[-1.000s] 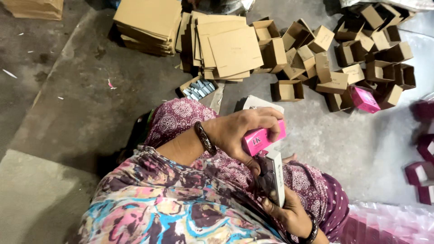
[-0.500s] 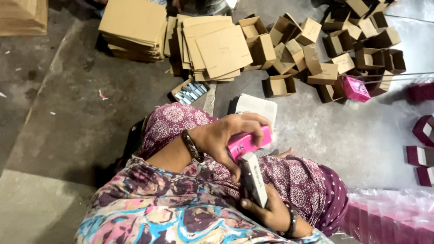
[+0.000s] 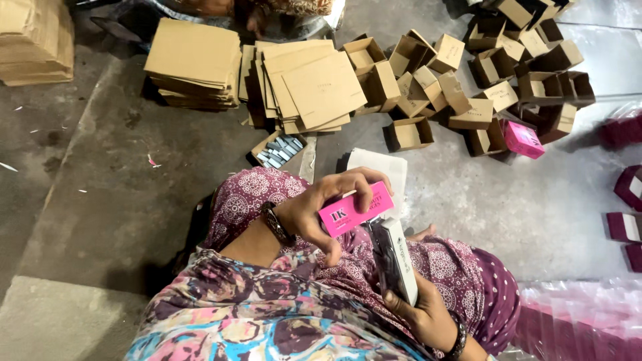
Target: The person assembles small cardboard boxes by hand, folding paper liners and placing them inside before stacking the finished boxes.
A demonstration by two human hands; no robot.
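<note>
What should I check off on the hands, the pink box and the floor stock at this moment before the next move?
1. Left hand grips the pink box at thumb and fingertips: ok.
2. Right hand holds the slim dark-and-white item upright, its top under the pink box: ok.
3. Whether the pink box's end is open where the item meets it: cannot tell.
4. Open cardboard boxes within view on the floor: ok, a loose pile.
5. Flat cardboard sheets stacked: ok.
6. Small tray of grey pieces near the knee: ok; contents cannot tell.
</note>
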